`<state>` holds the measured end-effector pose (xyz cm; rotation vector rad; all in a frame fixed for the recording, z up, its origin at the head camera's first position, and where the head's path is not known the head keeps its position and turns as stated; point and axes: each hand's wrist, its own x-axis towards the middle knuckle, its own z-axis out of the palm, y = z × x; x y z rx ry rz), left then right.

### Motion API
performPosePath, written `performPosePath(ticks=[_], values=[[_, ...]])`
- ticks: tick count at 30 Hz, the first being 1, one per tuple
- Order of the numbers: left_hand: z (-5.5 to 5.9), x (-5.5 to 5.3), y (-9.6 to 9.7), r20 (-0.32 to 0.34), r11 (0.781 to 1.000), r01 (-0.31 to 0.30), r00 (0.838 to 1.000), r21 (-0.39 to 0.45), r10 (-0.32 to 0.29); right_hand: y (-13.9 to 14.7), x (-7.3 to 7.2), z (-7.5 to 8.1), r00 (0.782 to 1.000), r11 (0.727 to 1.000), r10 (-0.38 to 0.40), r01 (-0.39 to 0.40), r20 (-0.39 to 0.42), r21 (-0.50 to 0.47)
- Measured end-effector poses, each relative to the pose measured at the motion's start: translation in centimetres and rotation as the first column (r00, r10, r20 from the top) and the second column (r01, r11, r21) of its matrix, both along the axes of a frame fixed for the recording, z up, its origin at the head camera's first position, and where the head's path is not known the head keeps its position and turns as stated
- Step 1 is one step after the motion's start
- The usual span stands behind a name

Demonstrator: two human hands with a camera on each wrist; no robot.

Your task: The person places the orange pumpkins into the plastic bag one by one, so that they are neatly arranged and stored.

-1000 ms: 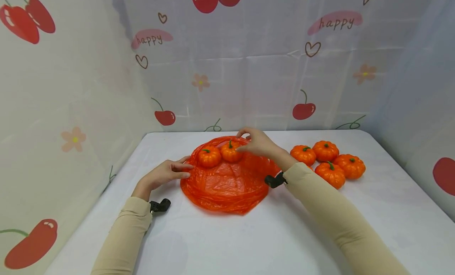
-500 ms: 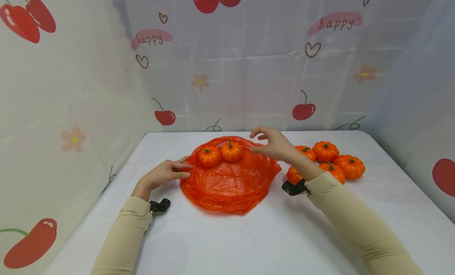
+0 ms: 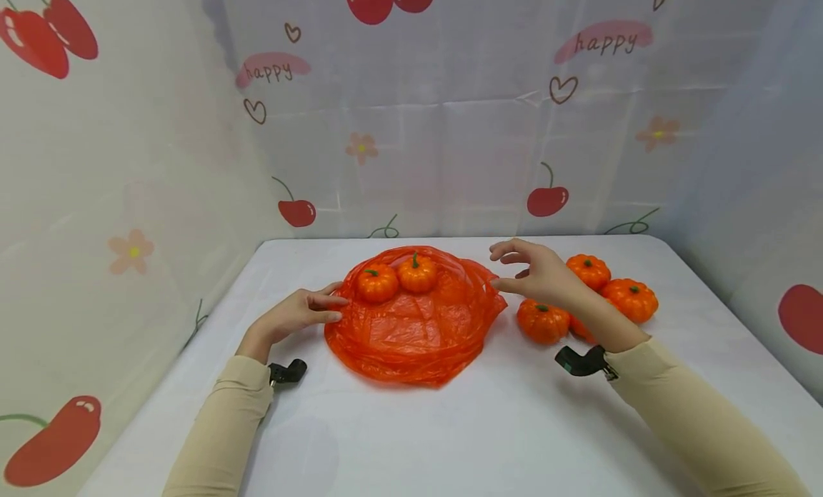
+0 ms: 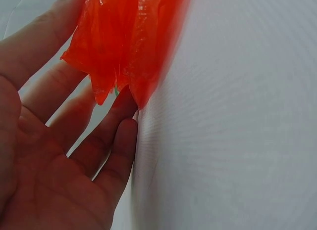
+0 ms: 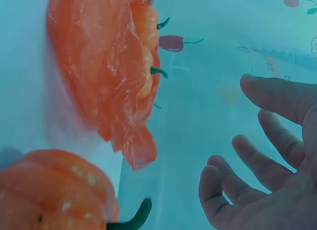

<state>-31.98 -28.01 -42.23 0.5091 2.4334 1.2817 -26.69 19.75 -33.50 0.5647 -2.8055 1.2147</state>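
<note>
An orange-red plastic bag (image 3: 411,333) lies spread on the table with its mouth open. Two small orange pumpkins (image 3: 416,273) with green stems sit side by side at its far side. My left hand (image 3: 289,315) is at the bag's left edge, its fingers extended and touching the film; the left wrist view shows the bare palm (image 4: 54,180) beneath the crumpled rim. To the right of the bag, my right hand (image 3: 540,272) hovers with loosely bent, spread fingers and nothing in them. Below it sits another pumpkin (image 3: 542,323), also large in the right wrist view.
More pumpkins stand grouped at the right, one at the back (image 3: 589,270) and one farther right (image 3: 633,300); my right hand and forearm partly cover others. The white table (image 3: 411,440) backs onto a printed curtain (image 3: 437,154).
My right hand has moved right, away from the pumpkins in the bag and toward the group at the right. My left hand and the bag have stayed in place.
</note>
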Motion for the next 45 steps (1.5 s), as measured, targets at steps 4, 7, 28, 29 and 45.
performPosePath(ticks=[4, 7, 28, 29, 45], values=[[-0.2, 0.1, -0.2, -0.001, 1.0, -0.004, 1.0, 0.007, 0.004, 0.9, 0.4, -0.4, 1.0, 1.0, 0.006, -0.006, -0.007, -0.004], [-0.3, 0.1, -0.3, -0.003, 1.0, -0.005, 1.0, 0.004, 0.005, 1.7, 0.9, -0.5, 1.0, 1.0, 0.008, -0.007, 0.019, -0.013], [0.1, -0.1, 0.1, 0.008, 1.0, 0.005, 1.0, -0.011, -0.005, 10.6, 1.7, 0.2, 0.997, 0.996, -0.061, 0.056, 0.057, 0.07], [0.1, -0.1, 0.1, 0.011, 1.0, 0.005, 1.0, -0.011, -0.005, 11.1, 1.7, 0.2, 0.996, 0.995, -0.064, 0.059, 0.058, 0.074], [-0.3, -0.2, -0.1, -0.01, 1.0, 0.001, 1.0, -0.011, -0.001, 16.8, 0.8, -1.2, 0.988, 0.991, -0.136, 0.136, 0.07, 0.009]])
